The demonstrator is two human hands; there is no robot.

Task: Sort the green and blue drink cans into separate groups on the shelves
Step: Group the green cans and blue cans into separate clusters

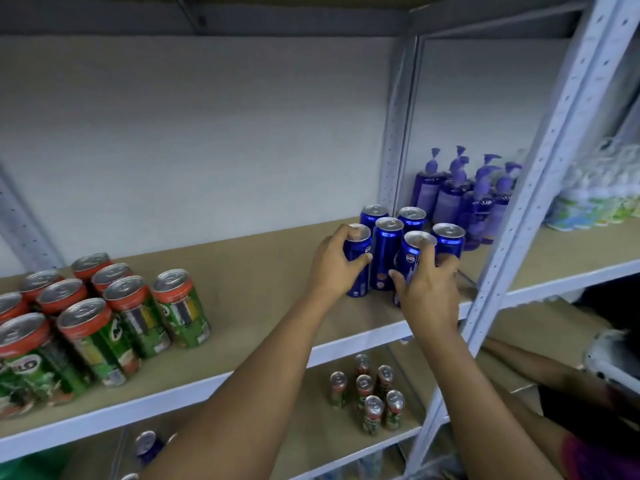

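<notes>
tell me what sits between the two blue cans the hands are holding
In the head view, one upright blue can stands between the can held by the left hand and the tilted can held by the right hand. It is ungripped.

both arms outstretched, left hand (334, 263) and right hand (427, 289) curled.

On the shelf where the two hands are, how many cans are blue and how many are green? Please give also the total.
blue cans: 6
green cans: 9 in view
Total: 15
</notes>
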